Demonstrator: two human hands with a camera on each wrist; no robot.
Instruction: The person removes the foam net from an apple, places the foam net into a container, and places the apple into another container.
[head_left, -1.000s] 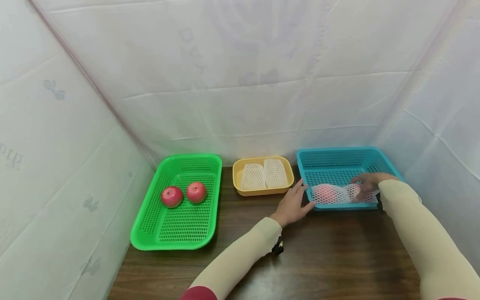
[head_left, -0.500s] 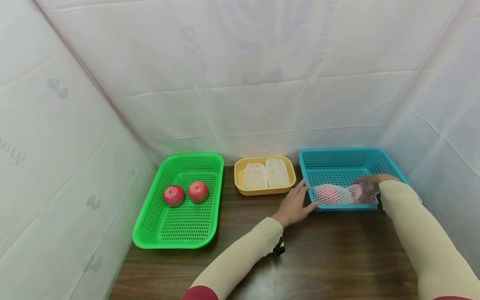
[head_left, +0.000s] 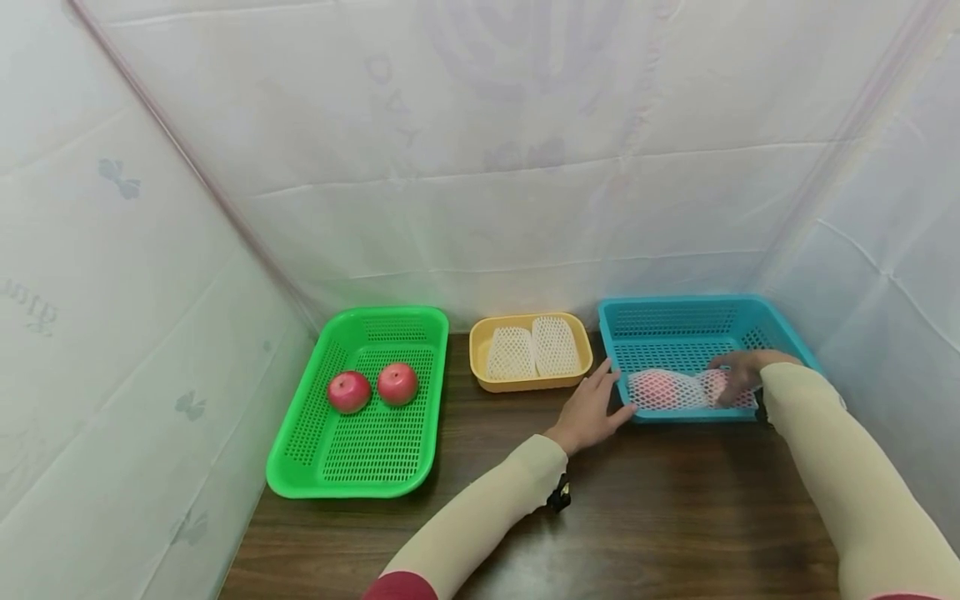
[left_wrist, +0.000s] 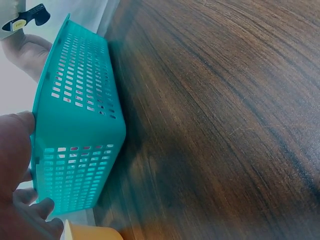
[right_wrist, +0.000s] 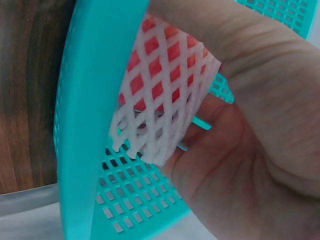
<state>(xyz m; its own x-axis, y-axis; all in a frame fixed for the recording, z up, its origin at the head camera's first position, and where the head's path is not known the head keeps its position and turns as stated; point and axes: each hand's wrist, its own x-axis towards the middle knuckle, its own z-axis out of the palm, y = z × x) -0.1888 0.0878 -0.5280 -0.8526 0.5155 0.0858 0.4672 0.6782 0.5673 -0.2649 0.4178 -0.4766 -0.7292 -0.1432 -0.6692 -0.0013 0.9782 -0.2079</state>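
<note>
In the head view, the blue basket [head_left: 678,415] holds two red apples in white foam nets, a left netted apple [head_left: 655,389] and a right netted apple [head_left: 714,385], side by side along its front. My right hand [head_left: 744,368] reaches over the right one. The right wrist view shows that hand [right_wrist: 250,125] with thumb and fingers curled round the netted apple [right_wrist: 165,75], whose net has a loose open end. My left hand [head_left: 585,414], fingers spread, touches the basket's front left corner; in the left wrist view this hand [left_wrist: 15,175] lies against the rim.
Left on the brown table [head_left: 645,517] stands a green basket [head_left: 430,408] with two bare apples [head_left: 348,392] [head_left: 397,384]. Between the baskets, a yellow tray [head_left: 525,385] holds two empty foam nets [head_left: 512,353] [head_left: 555,346]. White cloth walls surround the table.
The head view has shifted slightly, moving everything a little to the right. Both hands keep nearly the same places at the blue basket, and the apples have not visibly moved within it.
</note>
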